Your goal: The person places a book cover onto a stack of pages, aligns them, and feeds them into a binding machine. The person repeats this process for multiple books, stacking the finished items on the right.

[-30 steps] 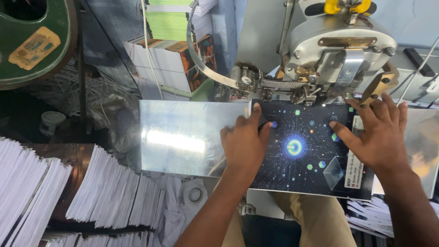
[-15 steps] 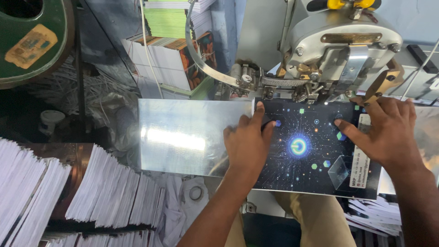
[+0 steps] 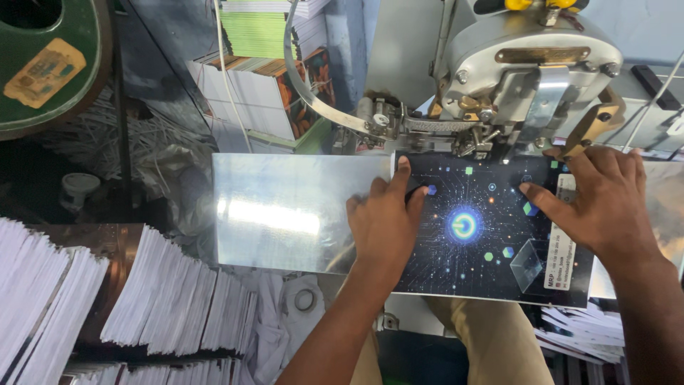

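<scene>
My left hand (image 3: pixel 385 224) lies flat, fingers spread, on the dark glossy cover (image 3: pixel 484 235), near its left edge where it meets the shiny metal plate (image 3: pixel 285 210). My right hand (image 3: pixel 605 203) presses open-palmed on the cover's right edge, gripping nothing. The cover rests on the plate, its far edge tucked just under the grey stitching machine head (image 3: pixel 527 64). Stacks of white paper booklets (image 3: pixel 142 299) sit below the plate's near left corner.
</scene>
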